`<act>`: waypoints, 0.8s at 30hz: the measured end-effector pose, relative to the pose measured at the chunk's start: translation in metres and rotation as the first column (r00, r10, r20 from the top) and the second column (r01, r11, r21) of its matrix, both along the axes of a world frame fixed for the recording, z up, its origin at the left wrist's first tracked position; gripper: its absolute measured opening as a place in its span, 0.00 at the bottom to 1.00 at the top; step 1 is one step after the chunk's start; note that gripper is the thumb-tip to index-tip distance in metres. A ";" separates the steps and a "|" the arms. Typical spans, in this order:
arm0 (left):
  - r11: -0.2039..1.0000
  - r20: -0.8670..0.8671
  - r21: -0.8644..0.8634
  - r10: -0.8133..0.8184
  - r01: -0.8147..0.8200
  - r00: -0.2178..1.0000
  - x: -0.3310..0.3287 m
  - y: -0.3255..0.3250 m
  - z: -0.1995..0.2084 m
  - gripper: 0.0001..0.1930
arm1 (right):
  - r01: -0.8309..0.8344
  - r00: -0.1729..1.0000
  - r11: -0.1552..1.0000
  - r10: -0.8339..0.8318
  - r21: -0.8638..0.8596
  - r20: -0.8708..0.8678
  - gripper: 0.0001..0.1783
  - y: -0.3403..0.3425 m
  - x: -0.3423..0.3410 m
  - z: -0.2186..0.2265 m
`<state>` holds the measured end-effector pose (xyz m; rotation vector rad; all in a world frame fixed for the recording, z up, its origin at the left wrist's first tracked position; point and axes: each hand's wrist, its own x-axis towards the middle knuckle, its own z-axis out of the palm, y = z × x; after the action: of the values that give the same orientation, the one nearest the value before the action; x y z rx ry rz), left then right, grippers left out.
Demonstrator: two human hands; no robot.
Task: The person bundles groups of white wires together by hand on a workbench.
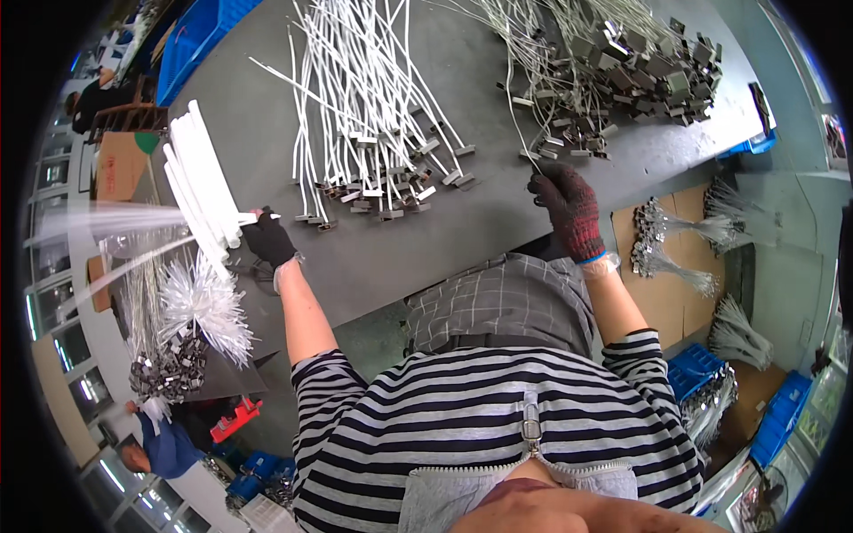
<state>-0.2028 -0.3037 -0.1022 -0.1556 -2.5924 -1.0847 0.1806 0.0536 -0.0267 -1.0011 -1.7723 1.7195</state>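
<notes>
My left hand [268, 240], in a dark glove, is closed on the end of a thin white sleeve [247, 218], beside a bundle of thick white tubes [200, 173] at the table's left edge. My right hand [569, 211], in a black and red glove, pinches a thin wire [521, 133] that runs up toward a heap of wires with metal clips [613, 80]. Between my hands, farther in, white-sleeved wires [355, 98] lie spread, their metal end clips [382, 191] toward me.
The grey table [444, 240] reaches my waist. Left of it hang bundles of clear strands [200, 306] and clipped wires [169, 364]. A blue bin [200, 44] stands far left. More wire bundles [662, 235] lie on cardboard at right. Another person [169, 444] sits at lower left.
</notes>
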 end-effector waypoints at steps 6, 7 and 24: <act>0.899 0.378 0.436 -0.222 0.039 0.899 -0.011 -0.032 0.004 0.12 | -0.016 0.998 0.998 0.012 0.059 0.059 0.11 -0.008 0.027 0.003; 0.756 0.492 0.636 -0.243 -0.155 0.836 0.020 0.029 0.065 0.12 | 0.000 0.998 0.998 -0.003 0.061 0.061 0.11 -0.006 0.032 -0.002; 0.425 0.474 0.875 -0.850 -0.231 0.231 0.267 0.340 0.038 0.10 | 0.558 0.797 0.607 -0.203 -0.566 0.568 0.20 -0.044 0.268 -0.066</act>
<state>0.0638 0.0367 -0.0640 0.1621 -2.2064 -3.5120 0.4488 0.0092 -0.0932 -2.1089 -0.8888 1.9942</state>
